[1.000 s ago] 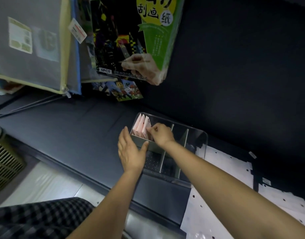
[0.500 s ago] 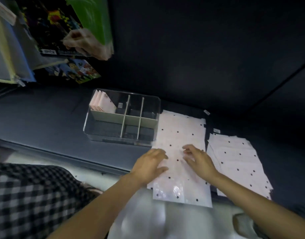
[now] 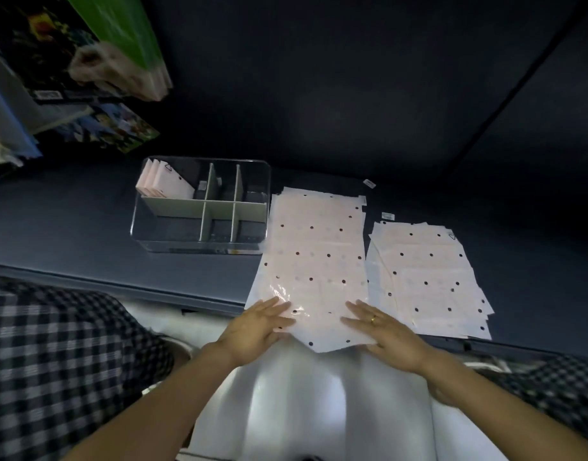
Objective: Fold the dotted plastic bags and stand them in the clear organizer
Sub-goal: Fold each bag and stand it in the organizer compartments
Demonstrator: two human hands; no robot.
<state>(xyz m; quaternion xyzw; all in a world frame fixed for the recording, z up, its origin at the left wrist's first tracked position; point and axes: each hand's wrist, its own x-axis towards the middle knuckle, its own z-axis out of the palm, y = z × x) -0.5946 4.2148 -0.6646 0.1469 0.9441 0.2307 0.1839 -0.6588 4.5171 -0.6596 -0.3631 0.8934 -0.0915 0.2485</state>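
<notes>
Both hands lie flat on the near end of a dotted plastic bag: the left hand (image 3: 257, 329) with fingers straight on the bag's near-left corner, the right hand (image 3: 384, 327), a ring on one finger, with fingers straight on its near-right corner, neither gripping anything

Behind them stretches a dark blue table (image 3: 69, 214), its near edge running across the scene. On it the flat dotted bag (image 3: 316, 254) lies with its long axis running from near to far, straight away from the person, its near end hanging past the table edge over the lap. Both hands are at that near end, about equally close, so a fold would most likely carry the near edge away towards the far one

Just right of it sits a stack of more dotted bags (image 3: 425, 277), fanned a little and untouched. Touching or just beside the flat bag's far-left edge stands the clear organizer (image 3: 199, 249), split by pale dividers into compartments. Its far-left compartment already holds folded bags (image 3: 163, 183) standing upright, perhaps three, though the blur makes the count uncertain; the other compartments look unfilled

Colourful packages (image 3: 96, 61) hang at far left
</notes>
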